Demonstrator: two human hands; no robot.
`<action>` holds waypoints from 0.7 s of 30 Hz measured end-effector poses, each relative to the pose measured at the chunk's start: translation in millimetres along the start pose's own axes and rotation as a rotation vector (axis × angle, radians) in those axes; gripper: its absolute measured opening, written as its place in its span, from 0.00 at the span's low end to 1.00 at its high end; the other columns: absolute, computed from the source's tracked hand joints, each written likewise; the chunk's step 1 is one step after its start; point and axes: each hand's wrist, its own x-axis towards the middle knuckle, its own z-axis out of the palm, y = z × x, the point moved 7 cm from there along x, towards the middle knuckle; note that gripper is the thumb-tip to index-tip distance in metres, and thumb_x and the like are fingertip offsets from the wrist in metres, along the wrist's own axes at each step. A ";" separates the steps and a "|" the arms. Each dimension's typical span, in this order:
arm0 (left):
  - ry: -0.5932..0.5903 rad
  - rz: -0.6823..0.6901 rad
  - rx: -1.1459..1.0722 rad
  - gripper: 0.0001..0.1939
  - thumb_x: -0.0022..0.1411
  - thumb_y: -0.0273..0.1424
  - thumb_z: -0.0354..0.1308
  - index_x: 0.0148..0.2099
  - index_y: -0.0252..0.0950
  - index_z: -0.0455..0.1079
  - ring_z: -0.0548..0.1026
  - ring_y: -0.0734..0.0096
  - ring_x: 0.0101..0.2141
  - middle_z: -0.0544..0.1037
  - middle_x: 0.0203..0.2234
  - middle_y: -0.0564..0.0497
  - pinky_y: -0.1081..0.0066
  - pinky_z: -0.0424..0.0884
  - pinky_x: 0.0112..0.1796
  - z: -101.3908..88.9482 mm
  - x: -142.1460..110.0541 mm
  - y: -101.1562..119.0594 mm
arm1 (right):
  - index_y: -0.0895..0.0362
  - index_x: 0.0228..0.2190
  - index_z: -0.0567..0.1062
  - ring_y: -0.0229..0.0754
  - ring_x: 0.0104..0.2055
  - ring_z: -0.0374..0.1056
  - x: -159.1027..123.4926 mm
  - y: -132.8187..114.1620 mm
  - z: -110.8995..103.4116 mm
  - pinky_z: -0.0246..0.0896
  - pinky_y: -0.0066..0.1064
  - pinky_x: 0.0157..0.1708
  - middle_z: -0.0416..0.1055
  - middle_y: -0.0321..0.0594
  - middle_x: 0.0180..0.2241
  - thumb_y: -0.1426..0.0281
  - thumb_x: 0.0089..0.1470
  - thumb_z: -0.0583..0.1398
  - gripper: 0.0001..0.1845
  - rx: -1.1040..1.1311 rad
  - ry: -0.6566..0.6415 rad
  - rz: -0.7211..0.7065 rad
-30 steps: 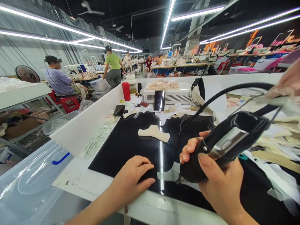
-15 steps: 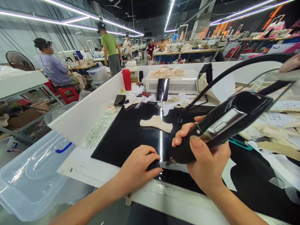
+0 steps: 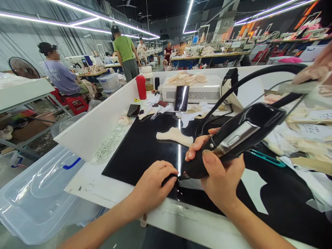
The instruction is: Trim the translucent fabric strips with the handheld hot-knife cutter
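Note:
My right hand (image 3: pixel 223 173) is wrapped round a black corded handheld power tool (image 3: pixel 233 138) with a silver side panel. The tool slants down to the left. Its narrow tip (image 3: pixel 183 176) is beside the fingertips of my left hand (image 3: pixel 157 185). My left thumb and fingers are pinched together low over the glossy black board (image 3: pixel 140 152); a dark patch shows between them, but I cannot make out what they hold. Just beyond my hands lies a cream fabric piece (image 3: pixel 175 136), flat on the board. A white paper piece (image 3: pixel 254 186) lies right of my right wrist.
Light green cord (image 3: pixel 110 145) lies coiled left of the board. Behind stand a phone (image 3: pixel 182 98), a red cup (image 3: pixel 141 87) and a white vented box (image 3: pixel 192 90). A teal cutter (image 3: pixel 268 158) and fabric scraps lie right. Another person's hand (image 3: pixel 316 71) is at upper right.
My right hand and the tool have shifted left, bringing the tip to my left fingertips. My left thumb and fingers have drawn closer together. The other person's hand has come further into view.

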 end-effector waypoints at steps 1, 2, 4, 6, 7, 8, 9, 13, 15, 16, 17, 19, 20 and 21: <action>0.001 -0.001 -0.004 0.09 0.72 0.26 0.56 0.51 0.40 0.75 0.76 0.66 0.48 0.79 0.46 0.50 0.65 0.72 0.52 0.4 0.1 -0.3 | 0.47 0.46 0.68 0.39 0.26 0.69 -0.2 -0.1 0.2 0.69 0.35 0.27 0.71 0.30 0.33 0.59 0.55 0.70 0.22 -0.004 0.000 -0.004; 0.001 -0.002 -0.008 0.09 0.72 0.26 0.56 0.51 0.40 0.75 0.76 0.66 0.48 0.79 0.46 0.50 0.65 0.72 0.51 0.6 0.2 -0.6 | 0.47 0.46 0.68 0.39 0.26 0.69 -0.3 -0.2 0.2 0.69 0.35 0.28 0.71 0.30 0.33 0.59 0.56 0.70 0.21 -0.008 0.002 -0.008; 0.003 -0.006 -0.016 0.09 0.72 0.25 0.56 0.51 0.39 0.75 0.76 0.66 0.47 0.79 0.46 0.50 0.65 0.72 0.51 0.4 0.1 -0.5 | 0.47 0.46 0.68 0.39 0.26 0.69 -0.2 -0.6 0.4 0.69 0.35 0.28 0.71 0.30 0.33 0.60 0.56 0.70 0.20 -0.016 0.002 -0.011; 0.002 -0.010 -0.022 0.09 0.72 0.25 0.56 0.50 0.39 0.75 0.76 0.66 0.47 0.79 0.46 0.50 0.65 0.72 0.51 -0.2 0.0 0.2 | 0.47 0.46 0.68 0.39 0.26 0.69 -0.1 -0.9 0.6 0.69 0.35 0.28 0.72 0.30 0.33 0.61 0.56 0.70 0.20 -0.009 -0.002 0.000; 0.002 -0.011 -0.023 0.09 0.72 0.25 0.56 0.50 0.39 0.75 0.76 0.66 0.47 0.79 0.46 0.50 0.65 0.72 0.51 -0.6 -0.1 0.7 | 0.47 0.46 0.69 0.39 0.27 0.69 -0.4 -1.5 0.4 0.69 0.35 0.29 0.72 0.30 0.33 0.62 0.56 0.70 0.20 0.000 -0.003 0.007; 0.004 -0.010 -0.021 0.09 0.72 0.25 0.56 0.50 0.39 0.75 0.76 0.66 0.47 0.79 0.46 0.50 0.66 0.72 0.51 -1.2 0.0 1.5 | 0.48 0.46 0.69 0.39 0.27 0.69 -0.9 -2.4 0.0 0.69 0.35 0.29 0.72 0.31 0.33 0.62 0.56 0.70 0.20 0.012 -0.003 0.012; 0.008 -0.009 -0.019 0.09 0.72 0.25 0.55 0.50 0.39 0.75 0.76 0.66 0.47 0.79 0.46 0.50 0.66 0.73 0.51 -1.8 0.1 2.2 | 0.48 0.46 0.69 0.39 0.27 0.69 -1.6 -3.8 -0.5 0.69 0.35 0.29 0.71 0.31 0.33 0.62 0.56 0.70 0.21 0.022 -0.004 0.012; 0.024 -0.002 -0.005 0.10 0.72 0.26 0.55 0.50 0.39 0.76 0.76 0.66 0.47 0.80 0.46 0.49 0.65 0.74 0.51 -3.0 1.2 3.3 | 0.48 0.47 0.70 0.39 0.27 0.69 -5.9 -8.1 -1.4 0.69 0.35 0.29 0.71 0.31 0.32 0.61 0.55 0.71 0.21 0.042 -0.023 0.005; 0.022 -0.002 -0.007 0.10 0.72 0.25 0.55 0.50 0.39 0.76 0.76 0.66 0.47 0.79 0.46 0.49 0.66 0.74 0.51 -2.0 1.7 2.4 | 0.48 0.47 0.69 0.38 0.27 0.69 -7.6 -6.8 -1.3 0.70 0.35 0.28 0.71 0.31 0.32 0.62 0.55 0.71 0.21 0.038 -0.027 0.019; 0.021 -0.001 -0.009 0.10 0.72 0.25 0.56 0.50 0.39 0.76 0.76 0.66 0.47 0.79 0.46 0.49 0.66 0.73 0.51 -1.4 1.8 1.7 | 0.48 0.47 0.69 0.38 0.27 0.69 -8.1 -6.1 -1.2 0.70 0.35 0.28 0.71 0.31 0.33 0.62 0.56 0.70 0.21 0.034 -0.025 0.023; 0.021 -0.001 -0.010 0.10 0.72 0.25 0.56 0.50 0.39 0.75 0.76 0.67 0.47 0.79 0.46 0.50 0.66 0.73 0.51 -0.9 1.9 1.0 | 0.47 0.47 0.69 0.38 0.27 0.69 -8.6 -5.4 -0.9 0.70 0.35 0.28 0.71 0.31 0.33 0.63 0.56 0.70 0.20 0.027 -0.022 0.023; 0.024 0.001 -0.011 0.10 0.71 0.24 0.56 0.49 0.39 0.76 0.76 0.67 0.47 0.79 0.45 0.50 0.67 0.73 0.51 -0.2 1.9 0.2 | 0.47 0.46 0.69 0.38 0.27 0.69 -9.5 -4.8 0.0 0.70 0.35 0.28 0.71 0.31 0.32 0.63 0.57 0.69 0.19 0.013 -0.017 0.018; 0.027 0.007 -0.010 0.10 0.71 0.24 0.56 0.49 0.39 0.76 0.76 0.67 0.47 0.79 0.45 0.50 0.67 0.73 0.51 -0.2 1.8 0.4 | 0.47 0.46 0.69 0.39 0.27 0.69 -9.9 -4.3 0.5 0.70 0.35 0.27 0.71 0.31 0.32 0.63 0.57 0.69 0.19 0.010 -0.016 0.019; 0.027 0.012 -0.011 0.10 0.71 0.24 0.56 0.49 0.39 0.76 0.76 0.67 0.47 0.79 0.45 0.50 0.67 0.73 0.51 0.0 1.7 0.8 | 0.47 0.46 0.69 0.39 0.27 0.69 -10.4 -3.9 0.6 0.70 0.35 0.27 0.71 0.31 0.32 0.62 0.57 0.69 0.19 0.009 -0.015 0.023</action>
